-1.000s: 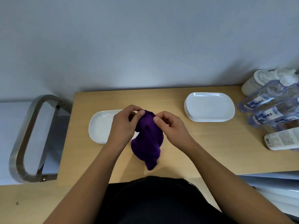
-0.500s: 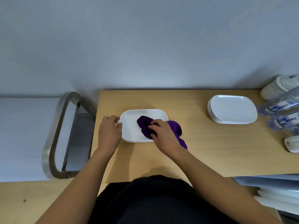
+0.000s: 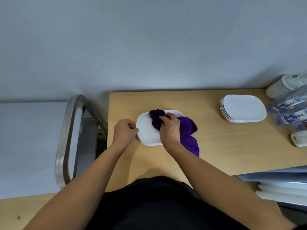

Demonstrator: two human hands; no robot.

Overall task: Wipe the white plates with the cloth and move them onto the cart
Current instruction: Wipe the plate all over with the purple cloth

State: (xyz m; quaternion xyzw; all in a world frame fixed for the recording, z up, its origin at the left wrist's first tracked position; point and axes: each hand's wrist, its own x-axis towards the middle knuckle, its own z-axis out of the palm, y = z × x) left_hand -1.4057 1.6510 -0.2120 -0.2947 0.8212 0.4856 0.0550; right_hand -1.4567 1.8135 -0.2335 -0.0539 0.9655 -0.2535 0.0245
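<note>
Since the frame half a second back, our right hand [image 3: 169, 128] has pushed the purple cloth [image 3: 188, 128] up to the far rim of the plate [image 3: 147, 133], while our left hand [image 3: 125, 130] stays at the left rim. We count one cloth, one plate being wiped, and one stack of plates [image 3: 243, 107] well apart to the right, showing roughly five rims. Our left hand pinches the plate's left rim. Our right hand's fingers curl around the bunched cloth and press it onto the plate. Everything lies on a pale wooden table [image 3: 216, 155] against a plain grey wall [image 3: 149, 47]. We see the cart [image 3: 65, 138] with its metal handle just left of the table, and blurred bottles [image 3: 289, 105] at the right edge. The oblong plate's long axis runs left to right, and the cloth's tail trails off its right end toward us.
</note>
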